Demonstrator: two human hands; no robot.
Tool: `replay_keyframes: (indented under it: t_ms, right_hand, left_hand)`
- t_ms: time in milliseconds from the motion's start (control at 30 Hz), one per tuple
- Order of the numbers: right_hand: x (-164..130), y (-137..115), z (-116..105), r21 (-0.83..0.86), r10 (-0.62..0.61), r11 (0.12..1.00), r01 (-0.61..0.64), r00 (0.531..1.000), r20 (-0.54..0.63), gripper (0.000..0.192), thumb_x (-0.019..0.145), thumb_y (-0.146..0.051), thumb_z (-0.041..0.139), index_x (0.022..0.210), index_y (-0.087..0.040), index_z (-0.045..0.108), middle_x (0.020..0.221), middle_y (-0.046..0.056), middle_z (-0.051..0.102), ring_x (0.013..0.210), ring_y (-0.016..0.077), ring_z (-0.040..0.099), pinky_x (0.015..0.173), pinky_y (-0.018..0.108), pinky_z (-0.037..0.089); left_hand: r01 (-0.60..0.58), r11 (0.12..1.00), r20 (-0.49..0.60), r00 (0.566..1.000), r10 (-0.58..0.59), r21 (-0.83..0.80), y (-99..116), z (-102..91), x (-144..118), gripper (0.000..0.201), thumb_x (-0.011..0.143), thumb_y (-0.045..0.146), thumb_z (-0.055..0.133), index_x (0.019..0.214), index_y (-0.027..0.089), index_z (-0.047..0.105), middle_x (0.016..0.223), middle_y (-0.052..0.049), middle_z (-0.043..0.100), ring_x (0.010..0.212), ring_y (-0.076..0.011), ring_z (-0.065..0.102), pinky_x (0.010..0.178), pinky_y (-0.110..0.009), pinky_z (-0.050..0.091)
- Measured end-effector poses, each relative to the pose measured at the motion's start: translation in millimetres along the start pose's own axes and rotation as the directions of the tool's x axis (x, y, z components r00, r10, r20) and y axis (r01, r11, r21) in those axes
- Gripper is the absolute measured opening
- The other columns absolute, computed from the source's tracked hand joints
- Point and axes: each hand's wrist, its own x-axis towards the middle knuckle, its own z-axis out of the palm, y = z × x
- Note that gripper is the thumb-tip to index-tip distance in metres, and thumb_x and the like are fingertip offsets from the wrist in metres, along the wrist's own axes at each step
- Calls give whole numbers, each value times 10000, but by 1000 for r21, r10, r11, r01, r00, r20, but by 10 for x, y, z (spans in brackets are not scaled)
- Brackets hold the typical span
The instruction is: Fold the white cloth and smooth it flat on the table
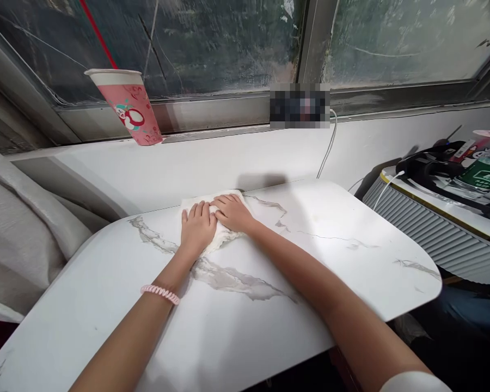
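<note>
A white cloth [223, 235] lies on the white marble-patterned table [118, 294], close to its far edge by the wall. My left hand [198, 228] rests flat on the cloth's left part, fingers stretched out and pointing away from me. Beside it, my right hand [232, 212] lies flat on the upper right part of the cloth, its fingertips angled left and meeting the left hand's fingers. Both palms cover much of the cloth. Around my left wrist sits a pink coiled band [160, 294].
A pink paper cup [133, 111] with a red straw stands on the window ledge. A blurred-out object [300, 106] with a white cable is right of it. Grey curtain [28, 212] hangs at left. A ribbed white cabinet [436, 234] at right carries a green-labelled bottle [484, 174].
</note>
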Motion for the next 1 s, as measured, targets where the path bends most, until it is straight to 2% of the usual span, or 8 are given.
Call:
replay_keyframes:
  t_ms: [167,300,467,600,700,800,900,1000]
  right_hand:
    - [-353,-119,-106,13,-77,997,77,997,6,317,934,-178,474,1212,-178,626,1318,106,624,1261,237,507,1123,439,317]
    - [-795,-291,-260,4,-120,993,120,993,4,320,926,-183,474,1204,-173,633,1344,128,607,1282,248,490,1137,474,312]
    - [-1388,-524,-566,17,-222,975,221,970,102,375,957,-236,438,1293,-143,578,1408,135,558,1337,256,435,1178,484,281]
    - [-1818,-688,-778,9,-202,979,202,972,119,430,981,-274,402,1372,-131,510,1447,141,521,1374,266,404,1204,507,245]
    - [-2046,-756,-874,-15,-132,991,134,985,109,469,979,-275,411,1430,-156,457,1485,138,485,1411,276,370,1211,526,233]
    - [-2125,-731,-937,-14,-97,995,100,987,125,504,964,-261,434,1461,-181,422,1494,133,479,1425,278,364,1211,540,232]
    - [-2060,-617,-984,22,-54,998,52,989,138,477,955,-247,445,1428,-183,454,1480,132,493,1423,267,373,1213,540,222]
    - [-1907,-457,-1016,94,48,994,-61,990,130,379,955,-243,444,1319,-202,539,1453,116,516,1394,250,408,1205,523,243]
  left_hand:
    - [-10,998,35,999,8,61,204,-128,-391,559,969,241,272,1434,-7,455,1507,-224,449,1404,-367,414,1153,-614,277]
    - [-136,982,-49,988,144,134,376,-233,-837,559,952,224,283,1347,-90,525,1410,-302,521,1318,-418,505,1138,-638,279]
    - [-367,910,-83,918,388,192,548,-429,-1401,511,967,203,269,1214,-25,654,1271,-275,643,1237,-392,579,1116,-607,334]
    - [-424,901,-147,889,433,89,610,-498,-1695,519,1010,298,279,1301,14,601,1353,-230,605,1308,-359,522,1162,-619,251]
    - [-477,879,-162,867,471,7,644,-454,-1773,539,1019,350,309,1413,30,490,1484,-193,494,1397,-317,429,1190,-585,224]
    - [-486,874,-122,870,479,-34,714,-377,-1733,568,1014,359,321,1466,29,417,1532,-190,429,1440,-308,369,1182,-566,262]
    - [-463,884,-81,886,457,-71,813,-318,-1597,584,1003,359,331,1482,31,394,1544,-189,409,1450,-316,354,1178,-570,281]
    - [-421,901,-17,907,421,-106,893,-292,-1400,590,1006,386,317,1485,54,402,1548,-174,407,1449,-305,362,1189,-559,277]
